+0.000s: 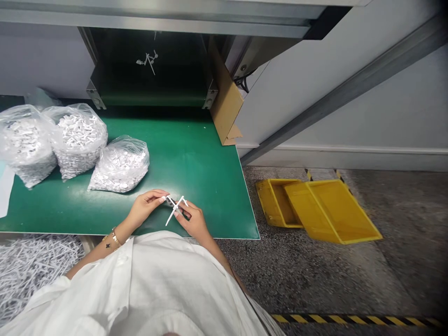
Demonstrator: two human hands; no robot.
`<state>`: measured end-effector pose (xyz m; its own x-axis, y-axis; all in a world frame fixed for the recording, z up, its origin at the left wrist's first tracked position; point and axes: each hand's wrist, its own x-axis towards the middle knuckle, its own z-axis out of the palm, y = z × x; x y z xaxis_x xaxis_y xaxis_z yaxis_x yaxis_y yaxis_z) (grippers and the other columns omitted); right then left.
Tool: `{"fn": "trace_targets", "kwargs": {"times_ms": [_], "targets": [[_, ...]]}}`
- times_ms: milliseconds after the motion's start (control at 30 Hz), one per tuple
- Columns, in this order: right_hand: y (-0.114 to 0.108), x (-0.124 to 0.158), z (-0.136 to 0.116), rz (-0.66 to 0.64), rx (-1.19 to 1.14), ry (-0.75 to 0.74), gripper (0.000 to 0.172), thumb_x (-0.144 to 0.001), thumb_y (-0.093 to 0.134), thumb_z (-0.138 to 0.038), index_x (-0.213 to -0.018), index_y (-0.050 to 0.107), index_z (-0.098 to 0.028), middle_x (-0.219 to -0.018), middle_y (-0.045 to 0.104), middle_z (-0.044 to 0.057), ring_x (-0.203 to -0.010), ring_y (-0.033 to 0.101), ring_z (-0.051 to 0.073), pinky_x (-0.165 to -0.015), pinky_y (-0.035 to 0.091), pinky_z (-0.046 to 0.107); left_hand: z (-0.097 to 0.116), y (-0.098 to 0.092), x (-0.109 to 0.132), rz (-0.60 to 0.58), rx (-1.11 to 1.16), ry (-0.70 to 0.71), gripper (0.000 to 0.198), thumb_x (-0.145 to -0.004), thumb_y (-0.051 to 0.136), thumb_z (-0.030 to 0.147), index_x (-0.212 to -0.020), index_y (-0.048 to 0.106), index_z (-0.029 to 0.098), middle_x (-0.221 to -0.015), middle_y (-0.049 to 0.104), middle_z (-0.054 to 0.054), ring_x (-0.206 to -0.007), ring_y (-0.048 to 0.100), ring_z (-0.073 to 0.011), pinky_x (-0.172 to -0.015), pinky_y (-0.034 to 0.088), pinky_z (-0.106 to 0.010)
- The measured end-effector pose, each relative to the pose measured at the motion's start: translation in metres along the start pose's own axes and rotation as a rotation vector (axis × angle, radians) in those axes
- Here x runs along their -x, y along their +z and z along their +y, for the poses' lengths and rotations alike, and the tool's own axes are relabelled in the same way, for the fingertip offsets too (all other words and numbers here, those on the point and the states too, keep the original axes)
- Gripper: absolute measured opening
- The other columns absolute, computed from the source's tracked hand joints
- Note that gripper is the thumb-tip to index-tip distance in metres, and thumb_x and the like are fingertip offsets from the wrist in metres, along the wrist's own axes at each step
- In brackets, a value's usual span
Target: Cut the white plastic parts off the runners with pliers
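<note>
A white plastic part with crossed thin arms is held between my two hands above the front of the green table. My right hand is closed on it near its middle. With thumb and finger together, my left hand pinches the end of its upper left arm; whether a separate small piece sits in that pinch is too small to tell. Just beyond my left hand lies a clear plastic bag of small white pieces.
Two more bags of white pieces stand at the left. A conveyor belt at the back carries a similar white part, with a cardboard sheet beside it. White sticks fill the lower left. Yellow bins lie on the floor.
</note>
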<state>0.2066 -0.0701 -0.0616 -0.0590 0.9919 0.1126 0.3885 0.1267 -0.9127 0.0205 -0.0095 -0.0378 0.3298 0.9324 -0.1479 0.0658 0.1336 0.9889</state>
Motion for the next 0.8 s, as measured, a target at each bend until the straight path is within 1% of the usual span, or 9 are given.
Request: {"fn": "trace_targets", "kwargs": {"times_ms": [67,167,300,467,567,633,700,767,800], "targets": [[0.004,0.001,0.0,0.04,0.038,0.0,0.026,-0.082,0.056,-0.032,-0.101,0.069,-0.019,-0.073,0.055,-0.001,-0.061,0.051,0.011,-0.058,0.043,0.021,-0.003,0.001,-0.001,0.008,0.033,-0.015,0.025,-0.077,0.068,0.04,-0.088,0.069,0.017,-0.105,0.069,-0.009,-0.101,0.062,-0.0219,-0.095,0.045,-0.038],[0.008,0.003,0.001,0.082,0.143,0.01,0.025,-0.082,0.055,-0.029,-0.101,0.069,-0.021,-0.077,0.059,0.0,-0.068,0.056,0.012,-0.066,0.044,0.022,-0.01,0.002,-0.002,0.033,0.052,-0.032,0.027,-0.077,0.068,0.041,-0.087,0.067,0.016,-0.105,0.069,-0.009,-0.101,0.062,-0.0215,-0.096,0.044,-0.039],[0.01,0.003,0.003,0.084,0.237,0.034,0.028,-0.08,0.056,-0.026,-0.105,0.068,-0.023,-0.078,0.061,0.0,-0.071,0.058,0.013,-0.066,0.044,0.021,-0.014,0.0,-0.002,0.06,0.019,-0.045,0.027,-0.079,0.066,0.042,-0.09,0.066,0.017,-0.109,0.068,-0.009,-0.105,0.061,-0.0216,-0.098,0.043,-0.039],[0.011,0.001,0.007,0.14,0.343,0.121,0.029,-0.08,0.056,-0.025,-0.107,0.067,-0.026,-0.085,0.062,0.0,-0.077,0.059,0.014,-0.072,0.044,0.023,-0.015,0.0,-0.001,0.05,0.042,-0.032,0.025,-0.082,0.063,0.039,-0.093,0.064,0.017,-0.112,0.067,-0.009,-0.109,0.059,-0.0213,-0.101,0.041,-0.039],[0.012,0.001,0.011,0.155,0.442,0.096,0.03,-0.081,0.056,-0.028,-0.109,0.065,-0.025,-0.091,0.062,0.002,-0.084,0.058,0.016,-0.077,0.044,0.026,-0.016,0.001,-0.001,0.056,0.051,-0.042,0.027,-0.082,0.063,0.04,-0.095,0.064,0.017,-0.112,0.067,-0.009,-0.108,0.06,-0.0214,-0.1,0.042,-0.039],[0.013,0.003,0.016,0.164,0.505,0.054,0.03,-0.082,0.056,-0.029,-0.111,0.064,-0.024,-0.094,0.062,0.003,-0.088,0.057,0.018,-0.079,0.044,0.028,-0.012,-0.001,-0.002,0.071,0.044,-0.039,0.028,-0.082,0.063,0.041,-0.097,0.065,0.017,-0.11,0.068,-0.009,-0.105,0.061,-0.0215,-0.097,0.044,-0.039],[0.014,0.005,0.021,0.166,0.557,0.013,0.03,-0.084,0.055,-0.03,-0.111,0.064,-0.023,-0.095,0.062,0.004,-0.089,0.056,0.019,-0.08,0.043,0.029,-0.001,-0.007,-0.005,0.107,-0.013,0.037,0.028,-0.082,0.062,0.042,-0.096,0.066,0.018,-0.106,0.068,-0.009,-0.102,0.062,-0.0215,-0.094,0.046,-0.038],[0.015,0.006,0.027,0.159,0.594,-0.028,0.029,-0.085,0.054,-0.032,-0.111,0.064,-0.023,-0.095,0.061,0.004,-0.089,0.055,0.02,-0.079,0.043,0.03,0.018,-0.02,-0.008,0.188,-0.169,0.2,0.025,-0.083,0.061,0.041,-0.093,0.067,0.02,-0.103,0.068,-0.008,-0.1,0.062,-0.0217,-0.093,0.046,-0.038],[0.015,0.006,0.03,0.154,0.607,-0.046,0.029,-0.085,0.054,-0.033,-0.111,0.064,-0.023,-0.095,0.061,0.004,-0.09,0.055,0.02,-0.078,0.043,0.03,0.03,-0.029,-0.009,0.25,-0.276,0.296,0.022,-0.083,0.061,0.04,-0.092,0.067,0.021,-0.102,0.068,-0.008,-0.101,0.061,-0.0218,-0.094,0.045,-0.038]]}}
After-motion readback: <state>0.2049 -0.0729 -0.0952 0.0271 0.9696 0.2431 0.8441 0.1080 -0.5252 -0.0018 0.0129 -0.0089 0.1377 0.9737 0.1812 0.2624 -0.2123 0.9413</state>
